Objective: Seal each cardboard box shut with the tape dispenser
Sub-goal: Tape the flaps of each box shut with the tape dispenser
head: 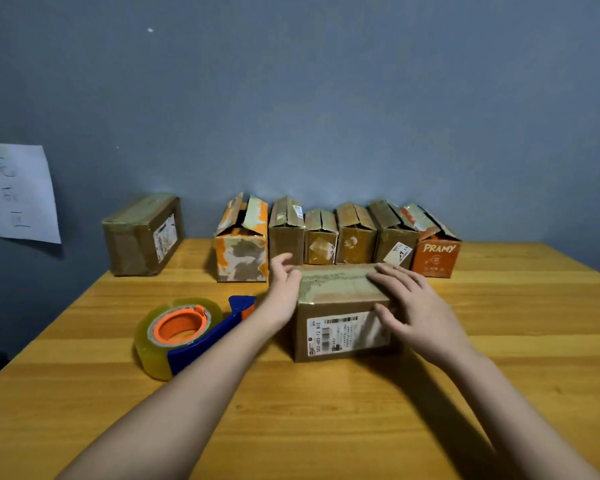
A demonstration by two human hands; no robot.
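The right hand (420, 313) is laid flat over the near right top edge of the front box (343, 317), fingers straight and spread across the taped top, thumb down on the front face beside the shipping label (340, 336); nothing is pinched. The left hand (283, 289) is set against the box's left end, fingers relaxed and slightly bent, tips raised above the far left corner; whether the palm is pressed on the cardboard cannot be told. The front box is seen closed, flaps down, with a strip of clear tape run along the top seam, and it is placed on the wooden table (361, 427) near centre. The tape dispenser (191, 336) is left lying on its side just left of the box, partly hidden under the left forearm: blue frame, orange hub, a clear tape roll, held by neither hand. Behind the front box, a row of six boxes is lined up against the wall, flaps standing open: an orange-and-white box (241, 252) at the left, four plain brown ones, and an orange PRAMY box (437, 258) at the right end. A closed brown box (142, 237) is set well apart at the table's far left corner. A paper sheet (18, 192) with handwriting is fixed to the grey-blue wall at the left.
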